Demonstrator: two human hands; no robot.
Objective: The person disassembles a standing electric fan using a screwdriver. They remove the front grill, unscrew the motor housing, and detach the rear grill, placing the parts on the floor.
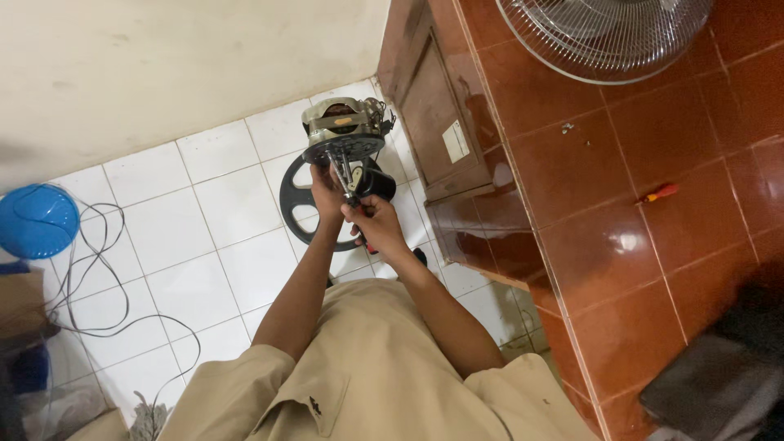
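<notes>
Here, one electric motor [345,131] sits above the white tiled floor [188,237], held out in front of the person near the corner of a brown wooden cabinet [437,122]. Its round metal end plate faces the camera and its shaft points back toward the person, so its long axis runs roughly from the wall down toward the chest. The left hand [327,196] is wrapped around the underside of the motor, fingers closed on it. The right hand [374,220] is closed around a tool with a red handle [369,245] — only a sliver of the handle shows below the fist, and its tip meets the motor's shaft area, though the exact contact is hidden by the fingers.

Behind the two hands lies one black pulley wheel [302,204] with spokes, flat on the tiles and partly covered by the left forearm. To the right rises a red-brown tiled counter [621,245], where one small screwdriver [660,193] with a red and yellow handle lies well apart from the hands, and a couple of small screws [567,127] rest farther up. One fan [604,33] with a wire grille stands at the top edge. On the left, one blue round lid [37,220] lies beside a loose grey cable [106,278] looping across the floor.
</notes>
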